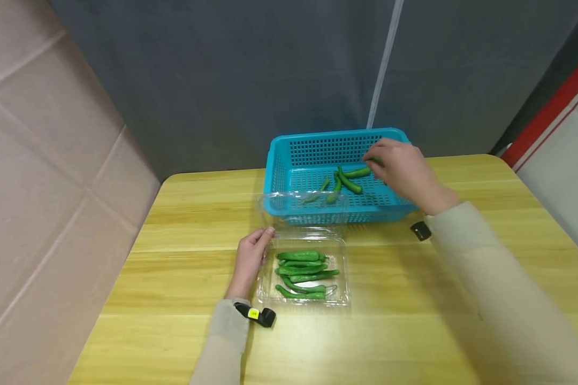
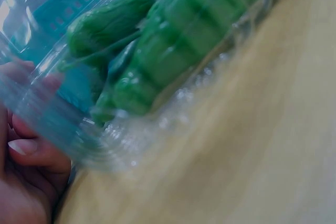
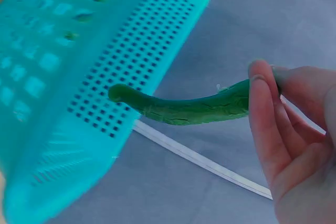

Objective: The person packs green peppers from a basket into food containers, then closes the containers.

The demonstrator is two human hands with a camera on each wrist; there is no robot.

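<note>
In the head view my right hand (image 1: 404,170) is over the right part of the blue plastic basket (image 1: 334,133). It pinches a green pepper (image 3: 194,109) by one end between thumb and fingers; the right wrist view shows the slightly curved pepper sticking out, held level with the basket wall. My left hand (image 1: 249,259) pinches the back left edge of a clear plastic clamshell box (image 1: 345,272), near its hinge. Several green peppers (image 1: 301,270) lie side by side in that box. Its raised clear lid (image 1: 313,216) overlaps the front of the basket.
More green peppers (image 1: 350,183) lie on the basket floor, some seen through the lid. Box and basket stand on a wood-grain table (image 1: 414,321). Behind the table hangs a dark grey curtain (image 1: 221,80), and a beige padded wall (image 1: 43,176) is at the left.
</note>
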